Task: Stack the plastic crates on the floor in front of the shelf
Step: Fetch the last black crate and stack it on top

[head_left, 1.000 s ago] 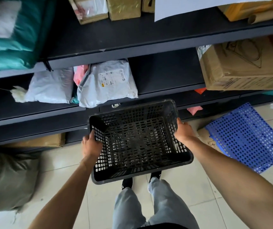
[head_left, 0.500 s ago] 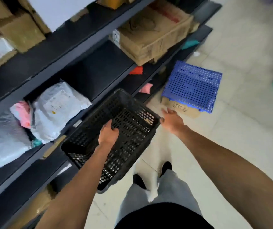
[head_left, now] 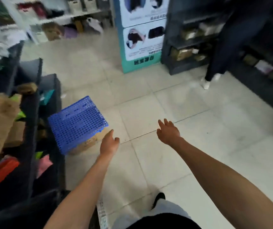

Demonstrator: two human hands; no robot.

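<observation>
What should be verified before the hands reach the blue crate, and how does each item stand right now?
1. Left hand empty: ok, fingers straight, holding nothing.
2. Right hand empty: ok, fingers spread.
3. Blue crate located: ok, beside the shelf, resting on cardboard.
4. Crate open side up: cannot tell, the picture is blurred.
5. Second crate to stack with: cannot tell, no other crate in view.
6. Bystander out of the way: ok, standing well beyond the crate.
</observation>
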